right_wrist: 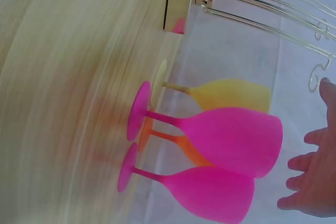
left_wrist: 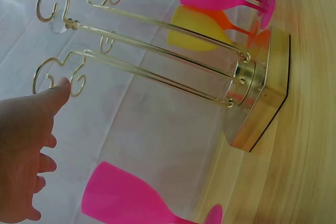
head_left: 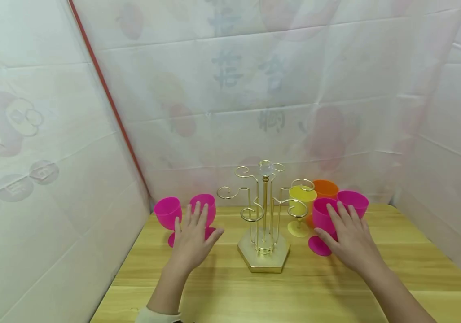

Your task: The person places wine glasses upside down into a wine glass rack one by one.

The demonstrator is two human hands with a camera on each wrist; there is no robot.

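A gold wire glass rack (head_left: 265, 258) with curled hooks and a clear ball on top stands mid-table. To its left are two pink goblets, one (head_left: 168, 212) at the far left and another (head_left: 208, 207) partly behind my left hand (head_left: 193, 240). That hand is spread with straight fingers and holds nothing. On the right my right hand (head_left: 351, 240), fingers also extended, hovers in front of a near pink goblet (right_wrist: 236, 137). Beside that goblet stand another pink goblet (right_wrist: 212, 192), a yellow goblet (right_wrist: 233, 95) and an orange goblet (head_left: 326, 188), partly hidden.
All goblets stand upright on the wood-grain table (head_left: 230, 291). Pale printed sheeting (head_left: 222, 134) hangs behind the table and along both sides. A red strip (head_left: 105, 85) runs down the left corner.
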